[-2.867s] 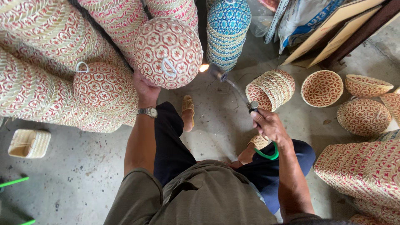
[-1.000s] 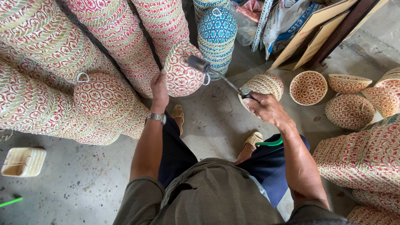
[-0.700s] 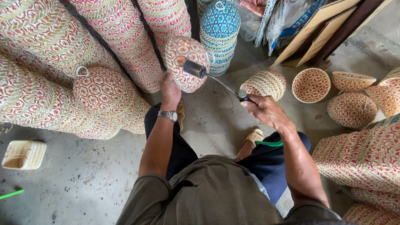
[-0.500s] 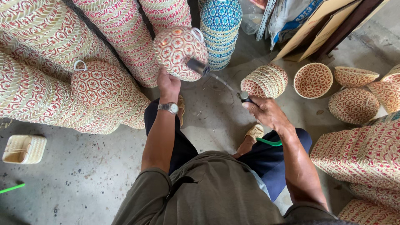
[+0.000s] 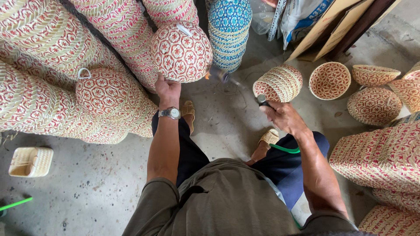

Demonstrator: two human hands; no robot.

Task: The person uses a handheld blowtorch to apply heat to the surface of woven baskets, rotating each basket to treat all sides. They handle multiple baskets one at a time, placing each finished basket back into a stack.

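Both hands are busy: my left hand (image 5: 167,89) grips the rim of a round red-and-cream woven basket (image 5: 180,51), tilted up at twelve o'clock. My right hand (image 5: 282,116) is closed on a thin blurred metal wand (image 5: 238,84), its tip just beside the basket at four o'clock. Judging by this, I'm working around the weave; next calls for turning it steadily.

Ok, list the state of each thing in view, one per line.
left hand: gripping the lower edge of a round red-patterned woven basket, held up off the floor.
right hand: closed on a torch; its tip is blurred.
blue woven baskets: stacked.
open woven bowl: mouth up, empty.
small pale basket: upright on the floor.
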